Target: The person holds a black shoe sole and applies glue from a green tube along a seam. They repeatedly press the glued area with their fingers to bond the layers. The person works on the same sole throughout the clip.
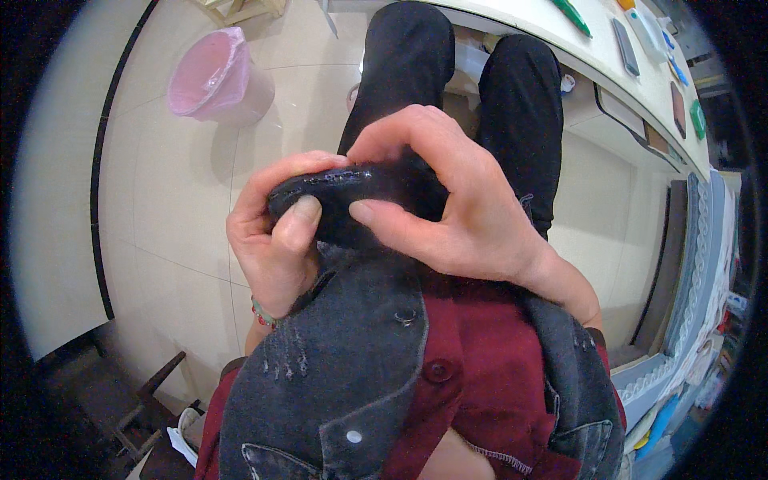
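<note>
Over my lap I hold a black, rounded, elongated item (340,204) whose kind I cannot make out. A glossy, wet-looking strip runs along its upper edge. My left hand (280,220) is closed on its left end, the thumb pressed to the near face and the fingers round the far side. Curved round the right part is my right hand (456,188), its thumb on the near face and its index finger reaching the upper edge close to the left fingertips. The item's right end is dark and partly hidden by the right hand.
A pink bin (254,92) with a liner stands on the tiled floor at far left. At upper right a white table (592,56) bears a green pen-like tool (570,16), a grey flat object (626,48) and a green roll (698,120). A dark chair (156,392) is at lower left.
</note>
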Available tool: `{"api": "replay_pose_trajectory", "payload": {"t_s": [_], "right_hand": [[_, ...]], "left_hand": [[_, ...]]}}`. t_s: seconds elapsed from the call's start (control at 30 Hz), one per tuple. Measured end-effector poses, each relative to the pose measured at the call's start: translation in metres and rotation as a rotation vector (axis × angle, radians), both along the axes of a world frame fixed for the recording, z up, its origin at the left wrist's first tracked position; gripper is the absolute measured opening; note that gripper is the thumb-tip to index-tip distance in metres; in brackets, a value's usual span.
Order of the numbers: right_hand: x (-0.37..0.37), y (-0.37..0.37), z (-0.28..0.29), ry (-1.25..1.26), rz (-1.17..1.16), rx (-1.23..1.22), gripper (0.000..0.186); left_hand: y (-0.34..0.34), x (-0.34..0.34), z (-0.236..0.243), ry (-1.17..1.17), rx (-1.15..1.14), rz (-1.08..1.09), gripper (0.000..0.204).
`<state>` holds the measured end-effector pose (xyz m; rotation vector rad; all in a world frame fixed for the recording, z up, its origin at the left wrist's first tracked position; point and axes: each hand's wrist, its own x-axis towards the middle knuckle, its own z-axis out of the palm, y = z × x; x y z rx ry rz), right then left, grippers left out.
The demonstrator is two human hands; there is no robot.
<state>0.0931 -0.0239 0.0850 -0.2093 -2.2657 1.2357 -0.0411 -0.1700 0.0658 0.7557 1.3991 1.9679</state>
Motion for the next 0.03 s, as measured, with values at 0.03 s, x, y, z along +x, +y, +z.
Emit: {"api": "replay_pose_trajectory", "payload": {"t_s": [0.03], "right_hand": [[-0.0007,-0.0023,0.0018,-0.038,-0.004,-0.041,0.041]], "left_hand": [[-0.0011,-0.0013,0.0015,0.033,-0.011,-0.016,0.037]]}}
